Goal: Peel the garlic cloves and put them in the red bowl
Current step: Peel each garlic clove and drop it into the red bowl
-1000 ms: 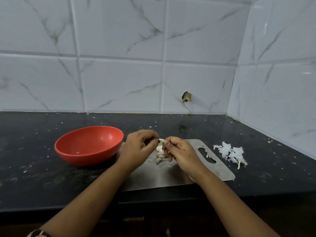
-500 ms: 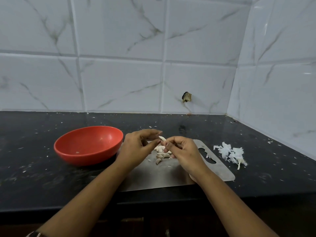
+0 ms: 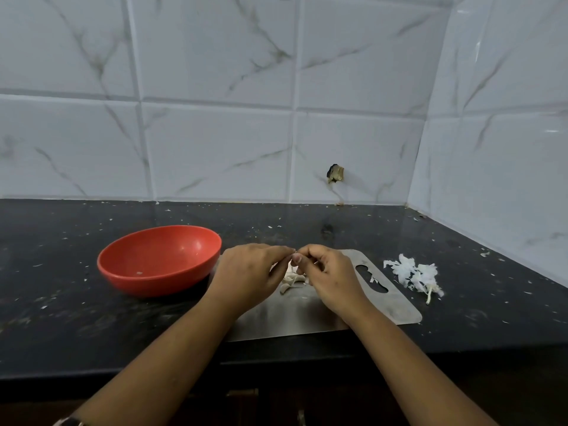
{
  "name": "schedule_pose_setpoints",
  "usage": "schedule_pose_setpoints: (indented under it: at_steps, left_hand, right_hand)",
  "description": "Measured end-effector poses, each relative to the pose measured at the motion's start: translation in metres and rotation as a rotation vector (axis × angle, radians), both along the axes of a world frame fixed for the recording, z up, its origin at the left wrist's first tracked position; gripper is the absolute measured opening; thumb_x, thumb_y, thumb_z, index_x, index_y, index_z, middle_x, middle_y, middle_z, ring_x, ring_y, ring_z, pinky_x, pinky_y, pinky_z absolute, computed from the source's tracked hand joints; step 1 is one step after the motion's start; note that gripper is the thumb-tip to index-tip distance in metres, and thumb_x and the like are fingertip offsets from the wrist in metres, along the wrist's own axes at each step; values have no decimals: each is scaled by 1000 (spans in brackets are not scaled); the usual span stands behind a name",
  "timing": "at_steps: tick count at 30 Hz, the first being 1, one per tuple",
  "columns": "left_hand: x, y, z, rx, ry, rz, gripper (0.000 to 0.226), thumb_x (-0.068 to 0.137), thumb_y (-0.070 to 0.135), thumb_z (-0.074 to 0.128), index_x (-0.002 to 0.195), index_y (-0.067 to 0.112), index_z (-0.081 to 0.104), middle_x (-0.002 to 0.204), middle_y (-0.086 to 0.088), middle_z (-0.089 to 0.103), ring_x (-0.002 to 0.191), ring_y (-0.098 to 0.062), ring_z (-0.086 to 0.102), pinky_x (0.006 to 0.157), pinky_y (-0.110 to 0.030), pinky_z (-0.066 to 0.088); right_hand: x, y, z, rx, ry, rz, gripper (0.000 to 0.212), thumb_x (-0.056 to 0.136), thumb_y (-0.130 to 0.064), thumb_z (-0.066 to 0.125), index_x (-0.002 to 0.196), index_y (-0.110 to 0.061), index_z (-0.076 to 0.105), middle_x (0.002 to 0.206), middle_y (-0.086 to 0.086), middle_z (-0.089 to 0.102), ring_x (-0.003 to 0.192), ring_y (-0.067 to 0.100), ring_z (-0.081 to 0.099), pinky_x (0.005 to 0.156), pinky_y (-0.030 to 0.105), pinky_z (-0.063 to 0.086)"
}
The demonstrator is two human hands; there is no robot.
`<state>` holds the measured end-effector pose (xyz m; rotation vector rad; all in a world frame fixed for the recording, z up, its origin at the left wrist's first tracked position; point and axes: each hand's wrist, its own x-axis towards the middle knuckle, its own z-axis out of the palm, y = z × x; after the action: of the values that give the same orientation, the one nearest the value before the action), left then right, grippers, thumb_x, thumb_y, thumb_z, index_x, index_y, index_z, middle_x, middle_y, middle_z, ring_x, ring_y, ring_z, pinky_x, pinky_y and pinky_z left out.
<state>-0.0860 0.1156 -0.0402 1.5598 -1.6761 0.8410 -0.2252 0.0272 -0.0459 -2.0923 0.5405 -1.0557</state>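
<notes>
A red bowl [image 3: 159, 259] stands on the black counter, left of a steel cutting board [image 3: 390, 299]. Above the board my left hand [image 3: 249, 275] and my right hand [image 3: 329, 276] meet fingertip to fingertip and pinch a garlic clove between them; the clove is almost wholly hidden by the fingers. Under the hands a small heap of garlic cloves [image 3: 292, 279] lies on the board. The bowl holds only a tiny white scrap.
A pile of white garlic skins [image 3: 413, 273] lies on the counter right of the board. Small skin flakes are scattered over the counter [image 3: 61, 302]. Tiled walls close off the back and the right side. The counter's front edge runs just below the board.
Both hands have closed together over the clove, which showed as a white tip between the fingers before and is now hidden. The bowl and board have not moved.
</notes>
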Motion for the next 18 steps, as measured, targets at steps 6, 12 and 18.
schedule_pose_setpoints:
  at_steps: [6, 12, 18]
  left_hand:
    - [2, -5, -5, 23, -51, 14, 29, 86, 33, 45, 75, 22, 69, 54, 6, 59, 46, -14, 56, 37, -27, 39]
    - [0, -5, -3, 67, 154, -79, 26, 86, 32, 50, 74, 19, 69, 55, 9, 60, 48, -7, 52, 46, -19, 38]
    - [6, -4, 3, 174, 716, -373, 10, 82, 25, 71, 88, 17, 75, 73, 2, 72, 55, -15, 62, 54, -31, 54]
  right_hand:
    - [0, -1, -3, -39, 5, 1, 21, 96, -24, 58, 81, -13, 68, 65, -8, 62, 62, 1, 56, 59, 13, 42]
    - [1, -2, -4, -92, 0, 2, 18, 96, -22, 59, 82, -16, 69, 66, -9, 63, 64, 2, 56, 58, 12, 40]
    - [-1, -5, -2, -51, -118, -5, 15, 92, -15, 65, 85, -26, 72, 77, -5, 71, 74, 9, 65, 68, 31, 52]
